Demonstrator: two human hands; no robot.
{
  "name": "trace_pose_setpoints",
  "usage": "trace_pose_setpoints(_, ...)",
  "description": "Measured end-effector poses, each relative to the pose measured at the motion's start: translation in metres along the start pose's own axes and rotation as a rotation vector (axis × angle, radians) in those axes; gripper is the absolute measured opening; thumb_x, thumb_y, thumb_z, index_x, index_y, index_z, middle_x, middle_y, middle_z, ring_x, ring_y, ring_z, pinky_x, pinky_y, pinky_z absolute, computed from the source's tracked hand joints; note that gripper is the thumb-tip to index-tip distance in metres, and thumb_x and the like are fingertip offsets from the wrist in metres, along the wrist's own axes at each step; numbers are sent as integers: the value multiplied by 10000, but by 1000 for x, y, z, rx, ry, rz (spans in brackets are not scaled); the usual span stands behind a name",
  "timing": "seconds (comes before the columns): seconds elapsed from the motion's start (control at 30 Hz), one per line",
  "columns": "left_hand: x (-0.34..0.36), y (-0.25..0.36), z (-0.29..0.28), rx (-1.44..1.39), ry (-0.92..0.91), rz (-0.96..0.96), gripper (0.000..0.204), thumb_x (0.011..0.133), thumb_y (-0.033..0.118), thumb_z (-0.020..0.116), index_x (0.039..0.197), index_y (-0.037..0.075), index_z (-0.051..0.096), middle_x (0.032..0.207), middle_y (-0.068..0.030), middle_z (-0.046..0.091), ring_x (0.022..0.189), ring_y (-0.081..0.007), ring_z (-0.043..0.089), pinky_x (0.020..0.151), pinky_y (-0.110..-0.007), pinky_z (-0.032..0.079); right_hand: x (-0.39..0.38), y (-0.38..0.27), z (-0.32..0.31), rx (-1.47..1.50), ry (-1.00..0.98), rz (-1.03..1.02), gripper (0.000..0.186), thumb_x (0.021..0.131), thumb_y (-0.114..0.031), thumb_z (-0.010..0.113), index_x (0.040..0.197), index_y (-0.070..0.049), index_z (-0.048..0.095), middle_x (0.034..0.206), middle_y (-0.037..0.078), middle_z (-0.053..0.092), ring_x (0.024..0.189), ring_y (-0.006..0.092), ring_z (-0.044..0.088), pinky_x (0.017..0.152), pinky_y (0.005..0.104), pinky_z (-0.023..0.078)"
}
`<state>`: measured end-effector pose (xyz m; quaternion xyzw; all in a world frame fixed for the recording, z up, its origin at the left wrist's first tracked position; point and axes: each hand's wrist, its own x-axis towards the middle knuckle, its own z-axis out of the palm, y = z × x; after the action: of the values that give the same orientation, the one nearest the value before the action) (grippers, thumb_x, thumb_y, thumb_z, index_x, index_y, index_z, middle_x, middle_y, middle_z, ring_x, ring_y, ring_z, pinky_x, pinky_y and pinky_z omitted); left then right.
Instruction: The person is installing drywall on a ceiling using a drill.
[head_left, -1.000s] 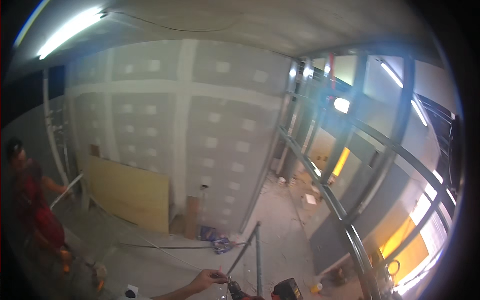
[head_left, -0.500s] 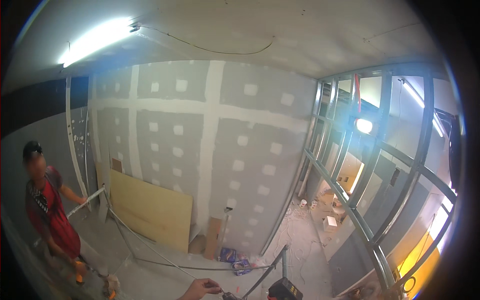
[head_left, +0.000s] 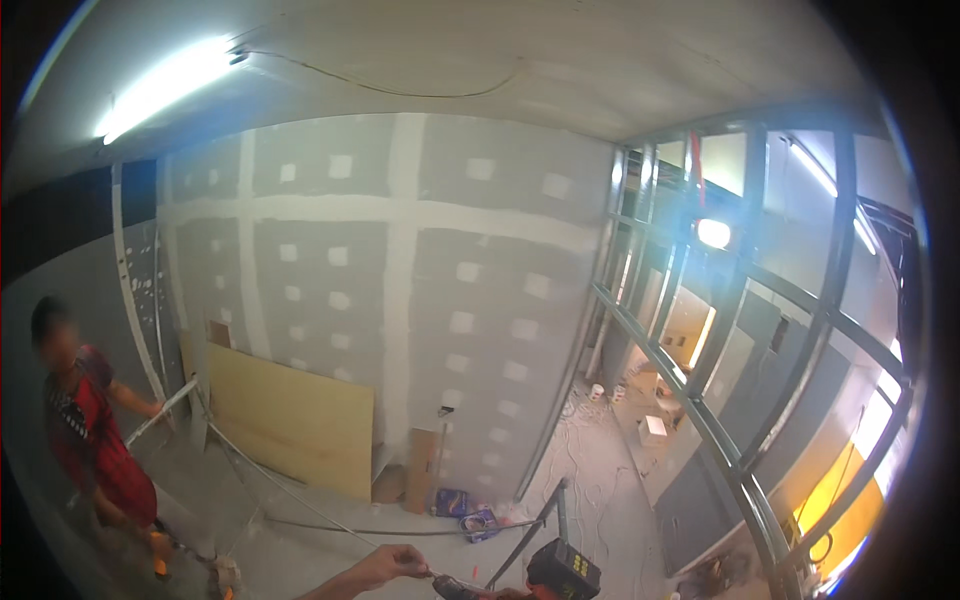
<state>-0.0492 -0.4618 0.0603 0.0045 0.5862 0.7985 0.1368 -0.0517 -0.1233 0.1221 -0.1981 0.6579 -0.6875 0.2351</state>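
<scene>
Low in the picture, the thumb and fingers of my left hand are pinched together at the front tip of a cordless drill. What they pinch is too small to name. The drill lies sideways, its dark chuck toward my left hand and its bulky black battery to the right. Only a sliver of my right hand shows at the lower edge, closed on the drill between chuck and battery. The rest of that hand is cut off.
Metal scaffold rails surround me below. At left a person in red grips a rail. A yellowish board leans on the patched wall. Metal stud framing rises at right; bags and cables lie on the floor.
The view has shifted slightly, so the room sits further left. My left hand and the drill show higher in the picture. The left pinch stays at the drill's tip.
</scene>
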Motion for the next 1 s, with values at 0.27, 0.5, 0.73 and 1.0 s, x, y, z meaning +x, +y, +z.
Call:
trace_pose_setpoints(0.27, 114, 74, 117, -449, -135, 227, 235, 1009, 225, 600, 1086, 5, 632, 1035, -48, 635, 993, -135, 584, 906, -281, 465, 11, -31, -55, 140, 136, -457, 307, 855, -43, 744, 1100, -48, 559, 1235, 167, 619, 1122, 231, 597, 914, 325, 487)
trace_pose_setpoints(0.5, 182, 275, 340, -407, -502, 670, 236, 997, 219, 578, 1115, 22, 630, 1023, -37, 657, 989, -140, 608, 901, -308, 471, -5, -182, -109, -296, 815, -961, 300, 832, -9, 772, 1043, -40, 561, 991, 41, 598, 917, 115, 555, 821, 247, 456)
trace_pose_setpoints(0.73, 229, 463, 619, -407, -1046, 634, 163, 996, 203, 579, 1047, 58, 632, 901, -43, 660, 773, -173, 636, 727, -312, 541, -68, -400, -228, -508, 1230, -1503, 189, 811, -27, 794, 901, -45, 629, 990, 21, 649, 866, 65, 579, 732, 208, 467)
trace_pose_setpoints(1.0, 220, 672, 782, -52, -829, 1498, 109, 908, 44, 656, 997, -10, 623, 961, -128, 674, 937, -244, 667, 853, -369, 572, -104, -630, -288, -460, 1074, -1749, 188, 737, -66, 820, 838, -57, 663, 759, 18, 654, 665, 120, 609, 632, 280, 505)
